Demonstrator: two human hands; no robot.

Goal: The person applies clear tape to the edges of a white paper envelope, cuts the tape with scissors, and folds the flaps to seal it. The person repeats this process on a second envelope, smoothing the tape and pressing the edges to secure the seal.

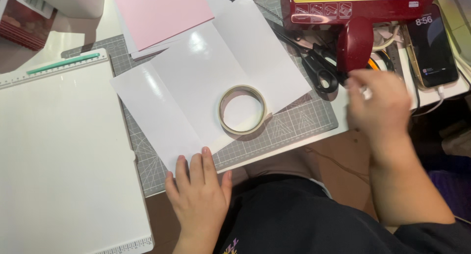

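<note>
Left hand [198, 190] flat on white paper [196, 77].

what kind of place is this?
Probably a home craft desk: a gridded cutting mat under white paper, a tape roll, black scissors and a red roller machine. Left hand presses the paper edge.

**Bare hands, dark clothing**

The person's left hand [198, 195] and right hand [380, 104] are bare, without rings or gloves. A black sleeve [431, 237] shows at the lower right of the frame. Dark clothing [294, 219] fills the lower centre, with a small purple-and-yellow print [229, 245] at the bottom edge.
</note>
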